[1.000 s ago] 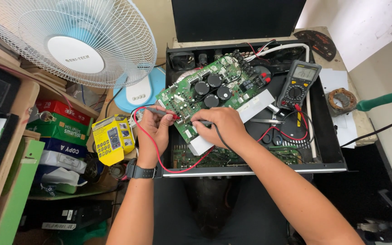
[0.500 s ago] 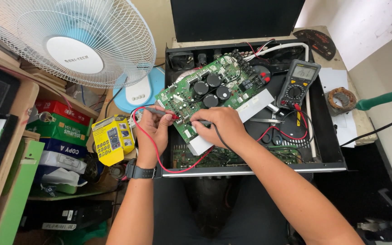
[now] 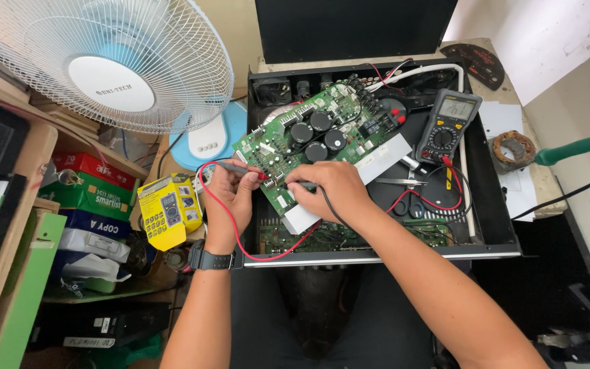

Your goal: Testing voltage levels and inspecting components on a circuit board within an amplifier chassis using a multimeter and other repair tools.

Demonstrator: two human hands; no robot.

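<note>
Left hand point(image 3: 230, 195) fingers closed on red probe point(image 3: 244, 171), right hand point(image 3: 329, 190) fingers closed on black probe point(image 3: 306, 185), both tips on green circuit board point(image 3: 308, 137).

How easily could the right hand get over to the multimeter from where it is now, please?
Probably easily: the right hand holds the black probe on the green circuit board, and the multimeter lies uncovered just beyond, with only leads between.

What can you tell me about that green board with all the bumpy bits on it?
The green circuit board lies tilted inside the open black case. It carries four black round cylinders, small white plugs and thin wires. The left hand touches a red probe to its lower edge, and the right hand rests there too.
</note>
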